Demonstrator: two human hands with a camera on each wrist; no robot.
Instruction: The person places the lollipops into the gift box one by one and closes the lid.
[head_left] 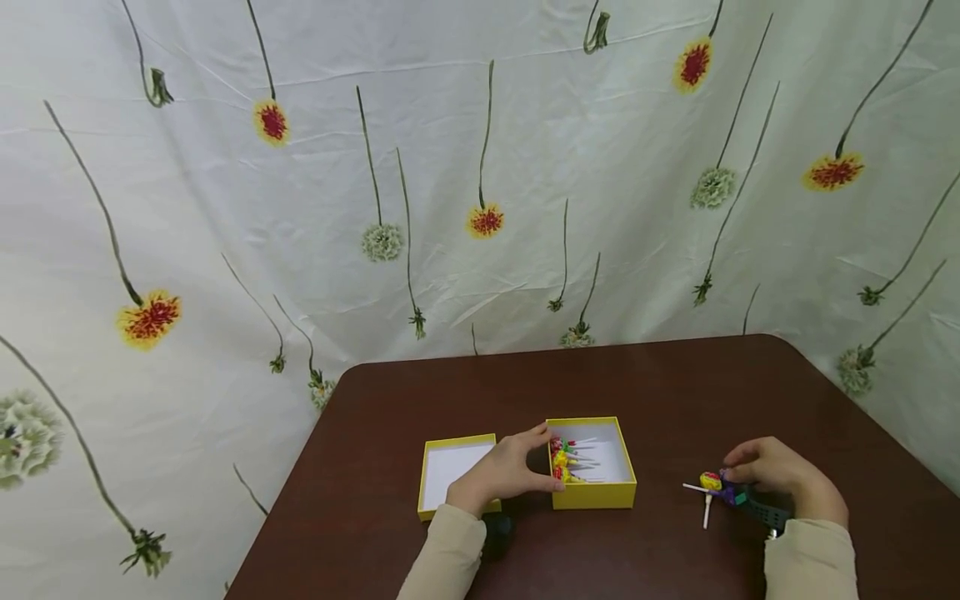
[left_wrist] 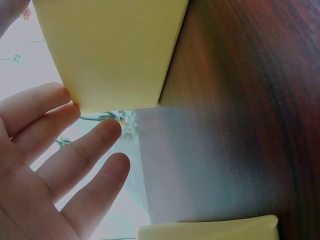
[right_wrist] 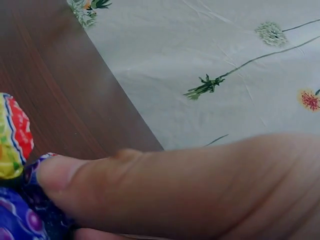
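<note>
A yellow box [head_left: 594, 497] with a white inside stands open, with several wrapped lollipops [head_left: 564, 460] lying along its left side, sticks to the right. My left hand [head_left: 504, 471] holds this box by its left side, thumb near the front corner and fingers at the back one. In the left wrist view two fingertips touch the yellow wall [left_wrist: 112, 55]; two other fingers are apart from it. To the right, my right hand [head_left: 780, 475] pinches a purple-wrapped lollipop [right_wrist: 37, 200], partly hidden by the thumb. Beside it lies a yellow-and-red lollipop [head_left: 710, 481].
A shallow yellow lid [head_left: 453, 467], white inside, lies left of the box, partly behind my left hand. A white lollipop stick [head_left: 707, 512] points toward the front near my right hand. The dark brown table [head_left: 660, 383] ends at a flower-printed cloth [head_left: 420, 183].
</note>
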